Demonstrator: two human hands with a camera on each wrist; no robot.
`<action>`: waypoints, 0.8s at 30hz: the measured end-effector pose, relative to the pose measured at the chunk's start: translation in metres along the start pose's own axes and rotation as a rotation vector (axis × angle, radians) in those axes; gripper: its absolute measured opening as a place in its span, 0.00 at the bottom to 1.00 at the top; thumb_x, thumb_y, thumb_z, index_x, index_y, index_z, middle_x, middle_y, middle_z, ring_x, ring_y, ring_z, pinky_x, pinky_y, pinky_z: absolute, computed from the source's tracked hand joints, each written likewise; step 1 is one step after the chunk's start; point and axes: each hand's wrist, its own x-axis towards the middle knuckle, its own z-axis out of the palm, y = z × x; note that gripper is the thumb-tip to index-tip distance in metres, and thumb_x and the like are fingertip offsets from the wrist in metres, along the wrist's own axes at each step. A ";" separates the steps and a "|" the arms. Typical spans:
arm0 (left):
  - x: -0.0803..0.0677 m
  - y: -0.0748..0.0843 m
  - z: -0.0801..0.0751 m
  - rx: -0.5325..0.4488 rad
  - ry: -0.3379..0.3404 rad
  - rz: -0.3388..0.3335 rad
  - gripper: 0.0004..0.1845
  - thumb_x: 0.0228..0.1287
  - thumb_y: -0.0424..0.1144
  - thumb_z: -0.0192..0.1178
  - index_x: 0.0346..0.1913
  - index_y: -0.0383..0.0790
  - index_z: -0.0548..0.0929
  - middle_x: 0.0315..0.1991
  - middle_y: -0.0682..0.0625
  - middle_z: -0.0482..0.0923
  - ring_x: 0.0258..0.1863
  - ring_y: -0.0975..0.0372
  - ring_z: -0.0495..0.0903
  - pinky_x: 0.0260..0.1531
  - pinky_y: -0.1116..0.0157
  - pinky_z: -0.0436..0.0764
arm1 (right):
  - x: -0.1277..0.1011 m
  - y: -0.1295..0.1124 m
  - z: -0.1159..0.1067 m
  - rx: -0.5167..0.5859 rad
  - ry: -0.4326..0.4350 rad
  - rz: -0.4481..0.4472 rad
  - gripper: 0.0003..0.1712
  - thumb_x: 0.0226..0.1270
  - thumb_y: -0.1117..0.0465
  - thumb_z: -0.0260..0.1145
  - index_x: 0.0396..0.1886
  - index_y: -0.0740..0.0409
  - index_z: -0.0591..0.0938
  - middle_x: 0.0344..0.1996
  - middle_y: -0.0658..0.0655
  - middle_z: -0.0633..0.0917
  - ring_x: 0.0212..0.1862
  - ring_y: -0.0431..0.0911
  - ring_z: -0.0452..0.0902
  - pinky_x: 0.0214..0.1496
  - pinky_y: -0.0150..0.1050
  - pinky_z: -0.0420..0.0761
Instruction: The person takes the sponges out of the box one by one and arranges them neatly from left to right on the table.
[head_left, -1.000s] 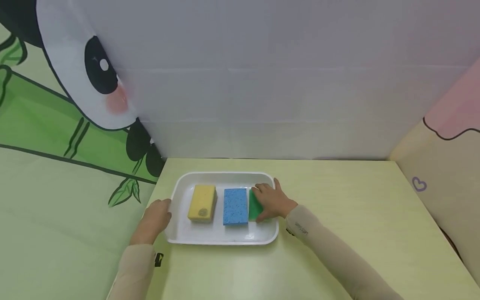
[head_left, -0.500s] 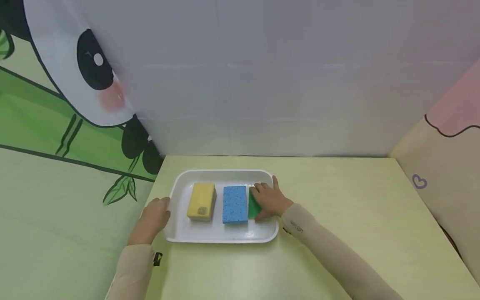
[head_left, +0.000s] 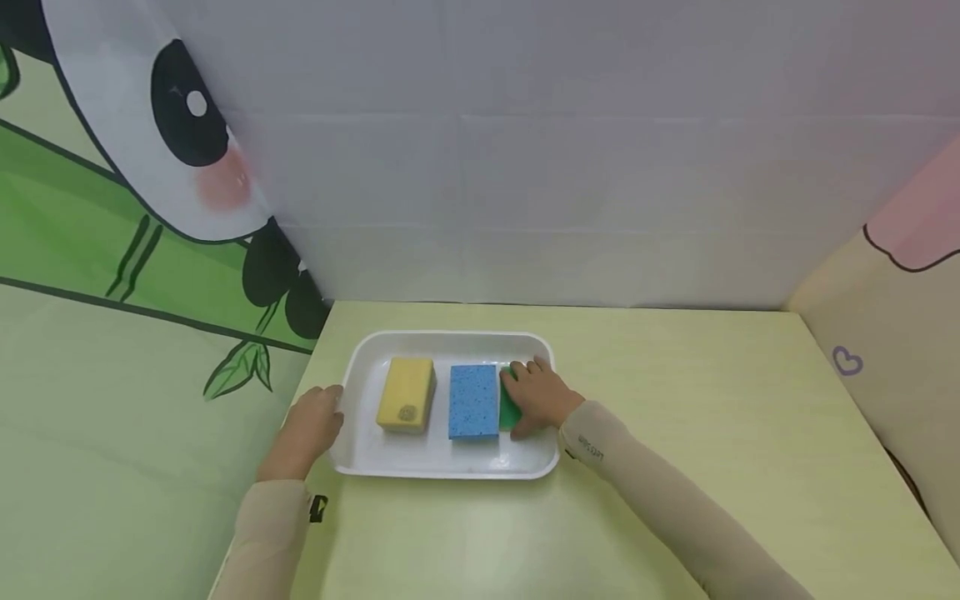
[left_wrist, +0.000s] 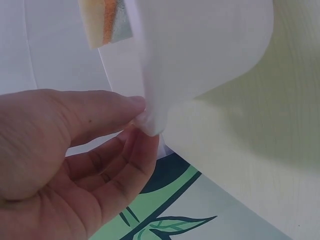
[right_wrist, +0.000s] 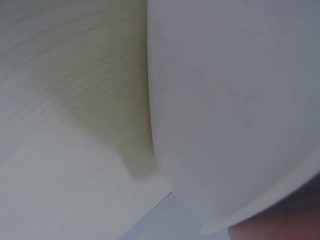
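Observation:
A white tray (head_left: 442, 467) lies on the table with three sponges in a row. In the left wrist view, my left hand (left_wrist: 75, 145) pinches the tray's rim, thumb above and fingers below. The head view has the left hand (head_left: 306, 429) at the tray's left end. A thick yellow sponge (head_left: 405, 393), with a round mark on top, is nearest to it. The speckled blue sponge (head_left: 473, 402) sits right of the middle. Over the green sponge (head_left: 508, 407) my right hand (head_left: 542, 397) grips with fingers at the far end and thumb at the near end, hiding much of it.
The pale wooden table (head_left: 675, 392) extends right of the tray and in front of it. Behind it rises a grey-white backdrop (head_left: 525, 167). A printed green-and-white sheet (head_left: 112, 400) borders the left side, and a cream panel (head_left: 892, 350) the right.
The raised finger of my right hand has curled down over the green sponge. My left hand keeps its hold on the tray rim, and the head view has shifted slightly.

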 end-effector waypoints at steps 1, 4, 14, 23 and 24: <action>0.000 0.000 0.000 0.001 -0.003 -0.003 0.22 0.65 0.24 0.58 0.60 0.17 0.72 0.41 0.29 0.75 0.42 0.42 0.78 0.44 0.45 0.83 | 0.001 0.000 0.000 -0.001 -0.007 -0.002 0.64 0.46 0.30 0.76 0.75 0.60 0.62 0.69 0.63 0.69 0.69 0.59 0.64 0.78 0.55 0.48; -0.001 0.000 0.001 -0.001 -0.022 -0.019 0.23 0.65 0.24 0.58 0.61 0.17 0.71 0.43 0.28 0.75 0.45 0.40 0.78 0.46 0.45 0.82 | 0.002 -0.001 0.000 0.013 -0.018 -0.011 0.64 0.45 0.31 0.77 0.75 0.61 0.63 0.67 0.63 0.70 0.67 0.60 0.66 0.77 0.54 0.50; -0.001 0.003 0.002 0.008 0.005 0.007 0.21 0.63 0.23 0.60 0.58 0.16 0.73 0.41 0.28 0.76 0.43 0.40 0.79 0.44 0.45 0.83 | 0.002 0.003 0.006 0.004 0.014 -0.010 0.64 0.38 0.30 0.79 0.70 0.60 0.67 0.59 0.62 0.73 0.57 0.57 0.73 0.73 0.55 0.59; 0.003 0.002 -0.001 0.008 -0.005 -0.015 0.22 0.64 0.24 0.59 0.59 0.17 0.72 0.42 0.28 0.76 0.43 0.41 0.79 0.44 0.45 0.83 | 0.006 0.008 0.002 -0.011 0.018 -0.025 0.65 0.38 0.27 0.77 0.71 0.60 0.66 0.56 0.63 0.76 0.59 0.57 0.71 0.74 0.55 0.59; 0.004 0.002 -0.001 0.009 -0.009 -0.017 0.22 0.64 0.24 0.59 0.59 0.17 0.72 0.42 0.28 0.76 0.43 0.41 0.79 0.44 0.45 0.83 | 0.006 0.007 0.000 -0.012 0.022 -0.028 0.66 0.38 0.27 0.77 0.71 0.60 0.66 0.55 0.63 0.76 0.59 0.57 0.70 0.74 0.54 0.60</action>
